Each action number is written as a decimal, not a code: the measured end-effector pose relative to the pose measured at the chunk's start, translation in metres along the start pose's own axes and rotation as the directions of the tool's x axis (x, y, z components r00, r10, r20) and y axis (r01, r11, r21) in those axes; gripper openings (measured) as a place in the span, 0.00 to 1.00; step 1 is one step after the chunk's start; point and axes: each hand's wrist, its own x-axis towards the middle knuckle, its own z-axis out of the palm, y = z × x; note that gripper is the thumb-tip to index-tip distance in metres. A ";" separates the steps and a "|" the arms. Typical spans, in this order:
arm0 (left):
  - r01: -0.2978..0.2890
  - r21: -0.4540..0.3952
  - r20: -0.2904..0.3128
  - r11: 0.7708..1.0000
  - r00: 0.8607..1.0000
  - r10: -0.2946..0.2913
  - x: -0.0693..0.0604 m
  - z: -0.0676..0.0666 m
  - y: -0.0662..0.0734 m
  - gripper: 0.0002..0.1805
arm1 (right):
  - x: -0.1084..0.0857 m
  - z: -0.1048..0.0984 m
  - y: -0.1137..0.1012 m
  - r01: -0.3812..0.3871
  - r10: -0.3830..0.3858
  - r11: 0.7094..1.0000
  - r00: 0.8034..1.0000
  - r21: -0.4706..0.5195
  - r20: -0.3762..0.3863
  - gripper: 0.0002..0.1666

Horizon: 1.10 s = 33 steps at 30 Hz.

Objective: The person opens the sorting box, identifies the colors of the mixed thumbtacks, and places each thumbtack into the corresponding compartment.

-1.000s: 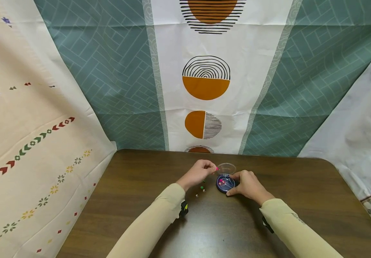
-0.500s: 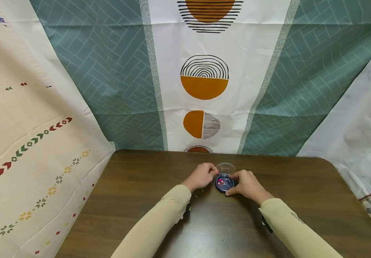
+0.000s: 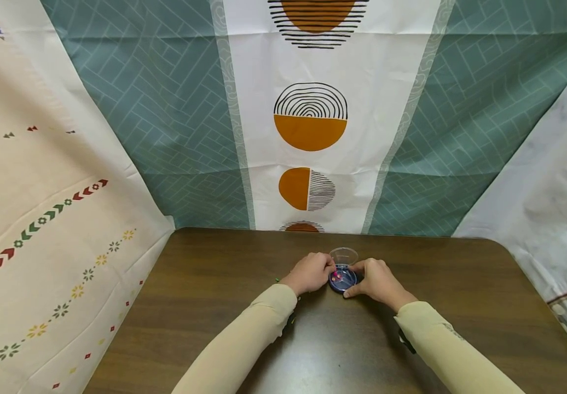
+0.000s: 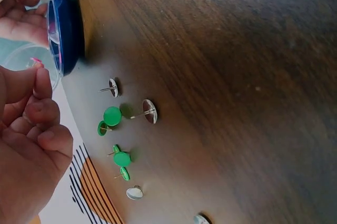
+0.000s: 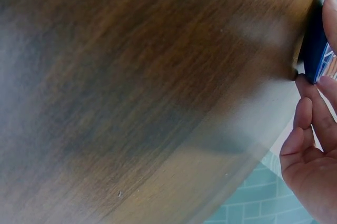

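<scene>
On the far half of the wooden table point(image 3: 214, 317), the left hand point(image 3: 311, 272), pinching a pink thumbtack point(image 4: 36, 60), has come down from beside the raised clear lid point(image 3: 344, 255) to the left rim of the round blue case point(image 3: 346, 283); putting that tack in looks nearly done. The right hand point(image 3: 378, 281) grips the case's opposite side. Counts: one case, one lid; loose on the table, five green thumbtacks point(image 4: 112, 116) and four silver thumbtacks point(image 4: 150, 112), one partly out of view. Pink pieces point(image 3: 339, 276) inside: too small to count.

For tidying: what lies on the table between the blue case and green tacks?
One silver-rimmed tack, apart from the blue case, in the left wrist view.
</scene>
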 end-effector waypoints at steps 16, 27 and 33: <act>0.000 -0.025 -0.045 1.000 0.999 -0.001 0.001 -0.012 0.000 0.08 | -0.001 0.000 -0.003 -0.010 0.010 1.000 1.000 0.005 -0.005 0.43; -0.007 -0.102 -0.093 0.995 0.996 -0.003 -0.003 -0.045 -0.005 0.10 | -0.001 0.000 0.001 -0.012 0.012 1.000 1.000 0.004 0.000 0.45; 0.014 -0.122 -0.116 0.992 0.993 -0.028 -0.008 -0.057 -0.015 0.08 | -0.001 0.001 0.001 -0.015 0.015 1.000 1.000 0.000 0.008 0.46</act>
